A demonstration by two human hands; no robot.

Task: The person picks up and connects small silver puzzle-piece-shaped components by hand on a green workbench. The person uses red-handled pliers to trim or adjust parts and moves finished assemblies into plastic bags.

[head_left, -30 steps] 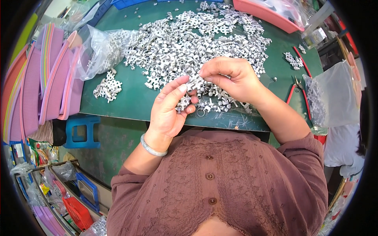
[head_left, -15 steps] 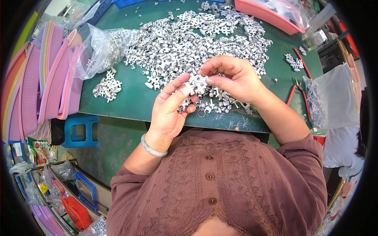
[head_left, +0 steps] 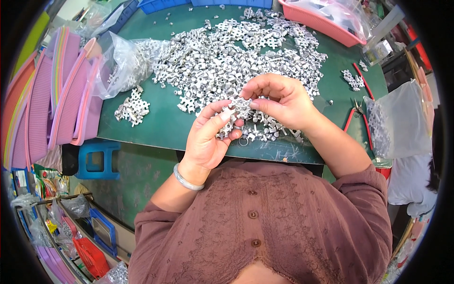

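Between my two hands is a flat silver metal casting with knobbed edges and round openings. My left hand pinches its left side between thumb and fingers. More silver pieces show below, by the curled fingers of that hand; whether they are held or lie on the table I cannot tell. From the other side, the thumb and forefinger of my right hand close on the casting's right edge. Just beyond the hands spreads a large heap of small silver metal parts. A thin metal ring lies near the table's front edge.
The green table also bears a small cluster of castings, a clear plastic bag and red-handled pliers. Purple baskets stand at the left, a pink tray at the back right. A blue stool is below left.
The whole view has shifted slightly, so the table sits a little lower. The casting seems turned a little between my fingers; both hands keep their hold on it.
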